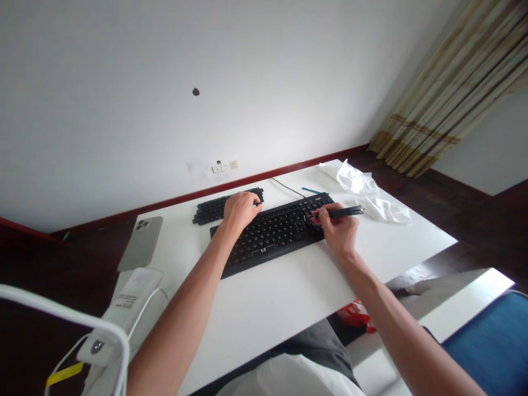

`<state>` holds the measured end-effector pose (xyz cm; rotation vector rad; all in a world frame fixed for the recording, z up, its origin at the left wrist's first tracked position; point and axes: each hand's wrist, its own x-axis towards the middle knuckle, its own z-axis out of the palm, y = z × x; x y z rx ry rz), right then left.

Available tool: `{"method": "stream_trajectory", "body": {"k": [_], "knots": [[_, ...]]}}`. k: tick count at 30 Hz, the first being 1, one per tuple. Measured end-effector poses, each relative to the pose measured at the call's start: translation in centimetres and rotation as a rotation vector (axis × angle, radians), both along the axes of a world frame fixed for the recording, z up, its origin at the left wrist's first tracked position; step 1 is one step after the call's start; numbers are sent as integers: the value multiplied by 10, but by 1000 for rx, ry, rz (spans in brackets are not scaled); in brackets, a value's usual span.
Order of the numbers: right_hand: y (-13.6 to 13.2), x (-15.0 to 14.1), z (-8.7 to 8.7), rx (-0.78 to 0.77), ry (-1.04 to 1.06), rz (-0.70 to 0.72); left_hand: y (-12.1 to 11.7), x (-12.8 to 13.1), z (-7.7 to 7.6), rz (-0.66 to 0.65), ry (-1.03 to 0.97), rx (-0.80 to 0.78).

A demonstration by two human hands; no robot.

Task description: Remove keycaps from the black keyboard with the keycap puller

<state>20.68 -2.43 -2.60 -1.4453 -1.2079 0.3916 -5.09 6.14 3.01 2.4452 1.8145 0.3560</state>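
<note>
A black keyboard (272, 231) lies across the middle of the white table (268, 297). My left hand (240, 210) rests with curled fingers on the keyboard's upper left part, touching a strip of removed black keycaps (210, 209) that lies behind it. My right hand (340, 230) is at the keyboard's right end and is closed on a long black tool (345, 211) held level over the keys. What the left fingers grip, if anything, is hidden.
A phone (142, 242) leans at the table's left edge, with a white power bank and cable (126, 308) below it. Crumpled clear plastic wrapping (363, 190) and a blue tool (310, 191) lie at the far right. A curtain hangs at the right.
</note>
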Motion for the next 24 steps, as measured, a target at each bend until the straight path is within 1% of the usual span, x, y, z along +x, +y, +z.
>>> {"method": "stream_trajectory", "body": {"k": [2, 5, 8, 14, 18, 24], "knots": [[0, 0, -1, -3, 3, 9, 6, 0, -7, 6, 26, -2], [-1, 1, -1, -5, 5, 22, 6, 1, -18, -15, 44, 8], [-2, 1, -1, -11, -10, 29, 5, 1, -23, -33, 58, 11], [-2, 3, -3, -27, -2, 39, 6, -2, -24, -36, 44, -2], [-1, 5, -5, -23, -8, 48, 7, -5, -23, -14, 41, -14], [0, 7, -7, -16, -21, 53, 8, -5, -24, -18, -4, 3]]}}
